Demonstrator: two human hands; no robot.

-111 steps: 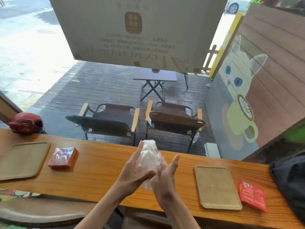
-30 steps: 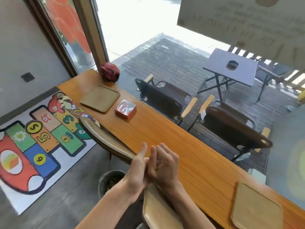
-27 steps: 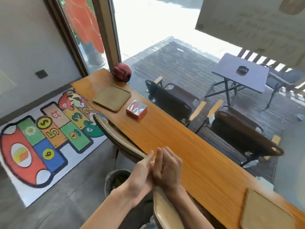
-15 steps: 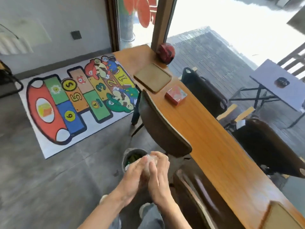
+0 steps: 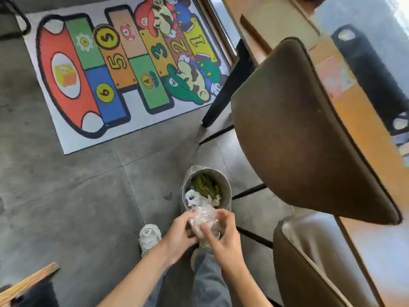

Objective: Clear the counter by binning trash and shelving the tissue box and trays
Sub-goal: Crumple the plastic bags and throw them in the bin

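A crumpled ball of clear plastic wrap (image 5: pixel 203 219) is squeezed between my left hand (image 5: pixel 179 235) and my right hand (image 5: pixel 223 238), both closed around it. The hands hover just at the near rim of a small grey trash bin (image 5: pixel 225 185) on the floor, which holds green and white rubbish. On the wooden counter (image 5: pixel 363 120) at the right lies a red tissue box (image 5: pixel 334 76), blurred and partly hidden behind a chair back. The end of a tan tray (image 5: pixel 276 16) shows at the top of the counter.
Two brown chairs (image 5: pixel 305 134) stand between me and the counter, close to the bin. A colourful hopscotch mat (image 5: pixel 115 63) covers the grey tile floor at upper left. My white shoe (image 5: pixel 149 237) is beside the bin. A wooden edge (image 5: pixel 26 282) shows at lower left.
I have turned from the counter to look down at the floor. Both hands have carried the plastic wrap down to the bin's near rim, still clasped around it.
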